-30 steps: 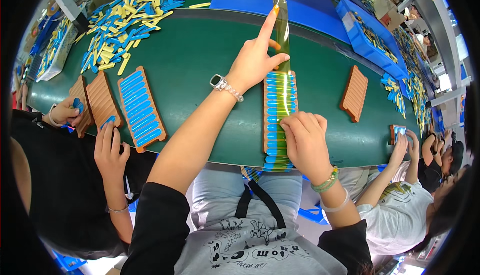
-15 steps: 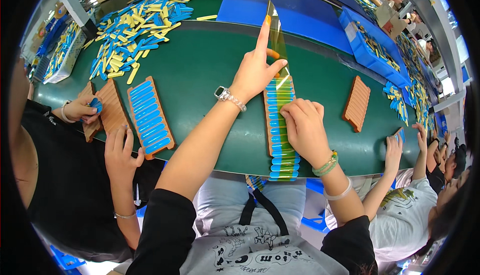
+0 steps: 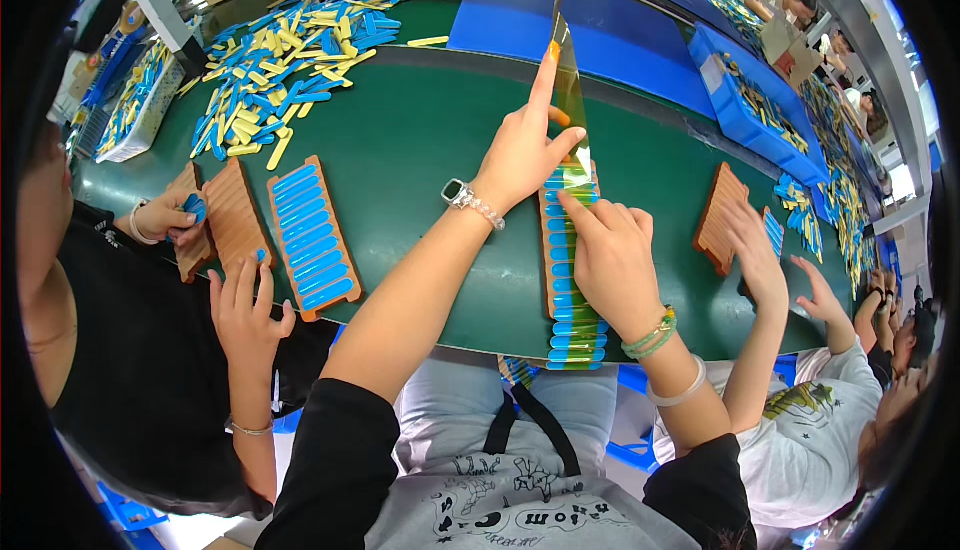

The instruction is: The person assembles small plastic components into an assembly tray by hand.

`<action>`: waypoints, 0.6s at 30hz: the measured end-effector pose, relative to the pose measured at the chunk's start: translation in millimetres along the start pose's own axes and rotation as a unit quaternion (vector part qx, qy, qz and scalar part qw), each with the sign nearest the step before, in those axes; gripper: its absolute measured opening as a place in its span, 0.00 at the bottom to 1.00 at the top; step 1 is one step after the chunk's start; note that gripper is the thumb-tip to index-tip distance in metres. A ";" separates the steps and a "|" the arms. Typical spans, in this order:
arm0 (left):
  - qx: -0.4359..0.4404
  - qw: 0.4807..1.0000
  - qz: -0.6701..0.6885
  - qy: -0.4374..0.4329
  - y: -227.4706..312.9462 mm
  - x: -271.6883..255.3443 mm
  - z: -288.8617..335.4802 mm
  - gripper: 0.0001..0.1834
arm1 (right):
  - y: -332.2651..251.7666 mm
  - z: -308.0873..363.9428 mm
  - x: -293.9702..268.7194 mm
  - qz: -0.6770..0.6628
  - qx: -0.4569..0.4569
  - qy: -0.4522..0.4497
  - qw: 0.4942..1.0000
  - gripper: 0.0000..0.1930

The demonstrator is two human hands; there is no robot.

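My left hand (image 3: 520,160) has its index finger stretched up along a strip of transparent yellow tape (image 3: 572,70), which its thumb and bent fingers hold taut. The tape runs down over a row of blue flat round-ended sticks (image 3: 562,300) in a brown grooved rack (image 3: 549,250); the lowest sticks extend past the rack at the table's near edge. My right hand (image 3: 615,260) holds nothing; its index finger points onto the taped sticks near the upper end of the row, the other fingers loosely bent. Its palm hides part of the rack's right side.
To the left are a rack filled with blue sticks (image 3: 315,240), a grooved rack (image 3: 238,215) and a co-worker's hands (image 3: 245,320). Loose blue and yellow sticks (image 3: 290,60) are heaped at far left. On the right are another rack (image 3: 718,215), a co-worker's hand (image 3: 755,260) and a blue bin (image 3: 750,115).
My right hand has shifted up the row, its index finger now extended onto the tape. My left hand keeps its hold. The right co-worker's hand has moved to the rack there.
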State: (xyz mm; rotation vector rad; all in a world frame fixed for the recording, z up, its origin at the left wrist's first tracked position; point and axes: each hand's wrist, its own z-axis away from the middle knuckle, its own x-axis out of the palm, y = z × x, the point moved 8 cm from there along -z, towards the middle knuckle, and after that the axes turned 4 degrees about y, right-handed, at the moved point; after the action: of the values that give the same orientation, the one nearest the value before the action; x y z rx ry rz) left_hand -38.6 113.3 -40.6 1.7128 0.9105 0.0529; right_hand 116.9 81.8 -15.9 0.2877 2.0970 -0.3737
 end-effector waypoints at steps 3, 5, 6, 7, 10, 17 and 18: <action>0.001 1.000 -0.006 -0.005 0.9 -0.4 -0.6 0.55 | -0.4 -1.7 5.1 0.030 -0.013 -0.021 0.999 0.21; 0.004 1.000 0.004 -0.005 0.1 -1.1 0.4 0.55 | -4.4 -5.4 4.9 0.042 -0.020 -0.046 0.998 0.21; 0.008 1.000 -0.004 -0.005 1.4 -0.5 0.5 0.55 | -4.4 -5.3 3.5 0.041 -0.020 -0.046 0.998 0.21; 0.012 1.000 -0.011 -0.006 2.6 0.2 0.7 0.55 | -4.3 -4.0 2.2 0.040 -0.017 -0.046 0.998 0.20; 0.009 1.000 0.004 -0.004 0.7 -2.6 2.7 0.55 | -3.3 1.6 -3.3 0.005 -0.003 -0.025 1.000 0.16; 0.014 1.000 -0.002 0.000 1.0 -1.8 0.0 0.55 | 2.5 15.9 -14.8 -0.058 -0.037 0.018 0.997 0.09; 0.017 1.000 0.000 0.005 -0.4 -3.3 0.1 0.55 | 2.7 14.9 -13.8 -0.057 -0.036 0.018 0.998 0.09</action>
State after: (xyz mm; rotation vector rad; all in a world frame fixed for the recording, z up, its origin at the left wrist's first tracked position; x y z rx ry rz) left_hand -41.0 111.3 -39.7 1.7447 0.9239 0.0476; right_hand 136.7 77.9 -12.0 0.1328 2.1630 -0.3627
